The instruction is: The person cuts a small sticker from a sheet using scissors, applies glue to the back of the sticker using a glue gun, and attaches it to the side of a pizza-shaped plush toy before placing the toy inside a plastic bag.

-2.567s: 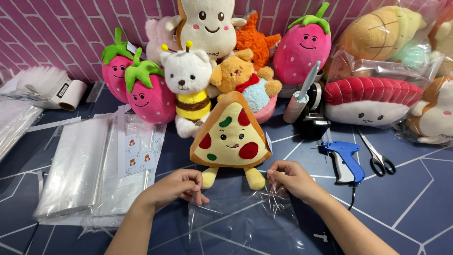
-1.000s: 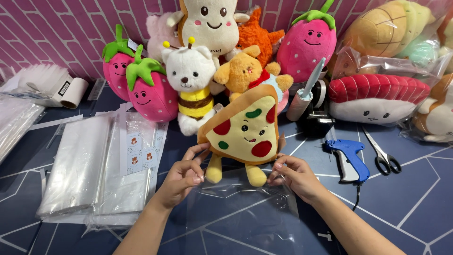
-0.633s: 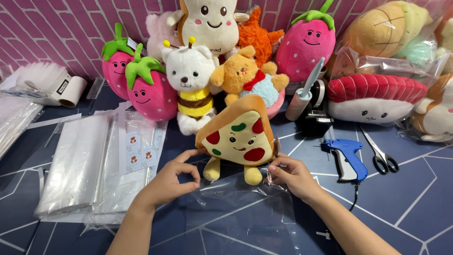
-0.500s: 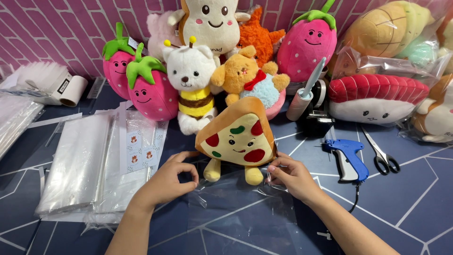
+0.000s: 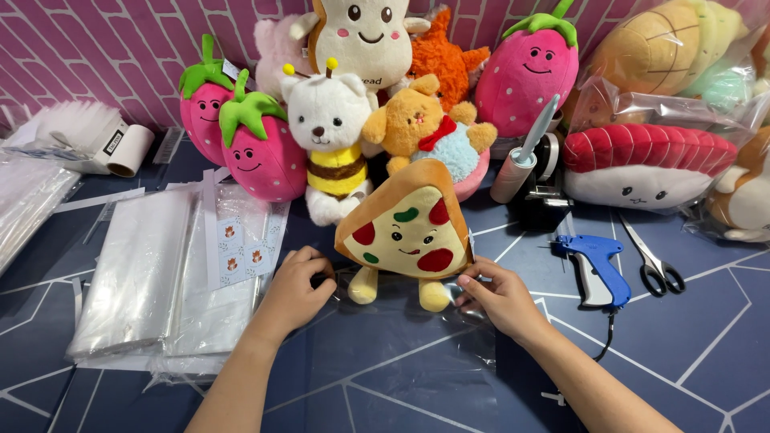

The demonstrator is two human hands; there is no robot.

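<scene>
Far left: a roll of labels [image 5: 128,148] lies by loose clear sheets, parked well away from the hands.
Bag stacks: flat clear bags [image 5: 140,277] sit piled just left of the left forearm, likely so one can be drawn without reaching; a strip of small stickers [image 5: 241,244] rests on top.
Left hand: the left hand [image 5: 295,282] is curled loosely, fingertips pinching the near-left edge of the clear bag [image 5: 401,353]. I judge the pinch is there to keep the mouth from sliding.
Clear bag: it lies flat on the dark blue table [image 5: 706,353] between both hands, its opening toward the toy.
Pizza plush: the pizza plush [image 5: 405,232] stands upright and tilted a little back, yellow feet touching the bag's far edge, right between the two hands. It looks propped there so the feet line up with the opening.
Back row: strawberry plushes [image 5: 253,156], a white bee-striped bear [image 5: 329,144] and an orange dog [image 5: 421,128] crowd behind, close to touching the pizza's crust.
Right hand: the right hand [image 5: 501,297] has its fingers bent, tips pressed on the bag's right edge beside the plush's foot; whether it grips film or only pins it down, I cannot tell.
Right side: a lint roller [image 5: 521,156], a blue tagging gun [image 5: 593,265] and scissors [image 5: 654,265] lie apart from the bag, untouched.
</scene>
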